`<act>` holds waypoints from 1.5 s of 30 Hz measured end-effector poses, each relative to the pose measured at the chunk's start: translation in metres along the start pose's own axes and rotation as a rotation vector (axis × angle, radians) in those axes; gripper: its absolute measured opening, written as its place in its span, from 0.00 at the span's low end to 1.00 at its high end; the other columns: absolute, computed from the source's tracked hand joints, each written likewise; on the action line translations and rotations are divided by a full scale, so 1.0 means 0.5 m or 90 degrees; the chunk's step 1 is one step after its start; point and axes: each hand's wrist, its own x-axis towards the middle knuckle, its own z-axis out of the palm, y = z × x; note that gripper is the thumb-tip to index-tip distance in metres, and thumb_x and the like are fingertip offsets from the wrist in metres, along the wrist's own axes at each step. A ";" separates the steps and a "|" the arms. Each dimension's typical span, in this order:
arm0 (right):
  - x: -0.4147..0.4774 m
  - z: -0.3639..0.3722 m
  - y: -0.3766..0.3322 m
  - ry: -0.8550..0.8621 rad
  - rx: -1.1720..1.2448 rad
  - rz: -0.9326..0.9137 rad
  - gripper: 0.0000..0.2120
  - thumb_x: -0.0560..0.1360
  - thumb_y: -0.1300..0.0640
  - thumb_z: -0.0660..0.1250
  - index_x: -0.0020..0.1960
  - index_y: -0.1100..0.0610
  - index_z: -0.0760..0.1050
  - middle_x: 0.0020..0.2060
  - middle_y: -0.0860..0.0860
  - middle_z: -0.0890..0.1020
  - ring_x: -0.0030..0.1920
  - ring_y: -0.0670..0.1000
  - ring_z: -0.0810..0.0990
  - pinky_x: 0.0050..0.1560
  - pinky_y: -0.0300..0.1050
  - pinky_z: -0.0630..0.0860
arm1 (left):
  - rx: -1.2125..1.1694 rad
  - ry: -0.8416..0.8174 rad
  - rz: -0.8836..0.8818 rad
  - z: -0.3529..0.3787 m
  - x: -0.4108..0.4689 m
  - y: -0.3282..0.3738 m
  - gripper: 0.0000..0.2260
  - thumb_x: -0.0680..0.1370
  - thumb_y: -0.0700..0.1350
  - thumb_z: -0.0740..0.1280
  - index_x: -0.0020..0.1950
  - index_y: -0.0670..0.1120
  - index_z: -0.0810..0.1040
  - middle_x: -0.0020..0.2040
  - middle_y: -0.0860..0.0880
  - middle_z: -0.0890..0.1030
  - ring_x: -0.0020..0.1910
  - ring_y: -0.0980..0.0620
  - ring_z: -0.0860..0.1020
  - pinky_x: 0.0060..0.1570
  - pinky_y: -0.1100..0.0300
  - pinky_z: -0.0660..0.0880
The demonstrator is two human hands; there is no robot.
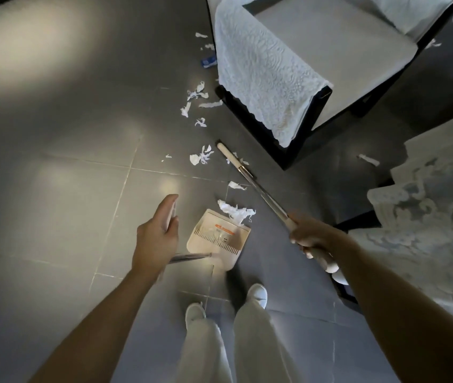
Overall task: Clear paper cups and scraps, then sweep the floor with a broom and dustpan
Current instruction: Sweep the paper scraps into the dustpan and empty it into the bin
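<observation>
While the right grip [306, 234] is wrapped round the broom [264, 193] and the left grip [154, 239] holds the dustpan [217, 236] by its handle, keep the pan's lip flat on the floor [81, 189] and pull the scraps [236, 212] lying at it inward with short, low strokes.

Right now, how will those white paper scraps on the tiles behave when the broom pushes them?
The paper scraps look thin and torn, so probably light and floppy. On the glossy floor they likely slide, though some may flutter past the broom.
</observation>
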 end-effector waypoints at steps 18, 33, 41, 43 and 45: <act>-0.293 0.078 -0.001 -0.083 0.211 0.039 0.20 0.77 0.64 0.64 0.61 0.43 0.65 0.22 0.48 0.74 0.21 0.43 0.70 0.22 0.35 0.69 | 0.012 -0.031 0.066 -0.030 0.047 -0.005 0.18 0.82 0.45 0.60 0.71 0.59 0.66 0.33 0.54 0.72 0.30 0.56 0.73 0.27 0.72 0.63; -0.261 0.316 -0.087 -0.087 0.155 0.124 0.20 0.75 0.67 0.62 0.65 0.53 0.68 0.29 0.53 0.75 0.26 0.47 0.73 0.27 0.39 0.71 | -0.030 -0.089 0.109 -0.071 0.022 -0.088 0.18 0.81 0.45 0.60 0.69 0.59 0.68 0.32 0.51 0.71 0.35 0.44 0.74 0.39 0.58 0.67; -0.277 0.224 -0.118 -0.116 0.346 0.161 0.22 0.77 0.67 0.61 0.62 0.44 0.65 0.22 0.51 0.73 0.20 0.44 0.68 0.19 0.35 0.68 | -0.073 -0.049 0.087 -0.102 0.066 -0.105 0.17 0.82 0.44 0.60 0.69 0.59 0.67 0.40 0.46 0.77 0.34 0.48 0.76 0.27 0.64 0.68; -0.269 0.210 -0.133 -0.067 0.313 0.118 0.19 0.78 0.65 0.61 0.63 0.46 0.66 0.23 0.51 0.74 0.20 0.44 0.70 0.21 0.35 0.69 | -0.052 -0.077 0.107 -0.110 0.091 -0.099 0.18 0.82 0.44 0.60 0.68 0.62 0.66 0.39 0.45 0.76 0.31 0.51 0.75 0.24 0.67 0.67; -0.257 0.188 -0.147 -0.015 0.289 0.090 0.16 0.79 0.64 0.61 0.62 0.48 0.67 0.26 0.52 0.74 0.21 0.44 0.71 0.22 0.35 0.70 | -0.025 -0.102 0.119 -0.120 0.120 -0.094 0.18 0.82 0.45 0.60 0.67 0.65 0.65 0.40 0.47 0.75 0.32 0.54 0.74 0.31 0.64 0.69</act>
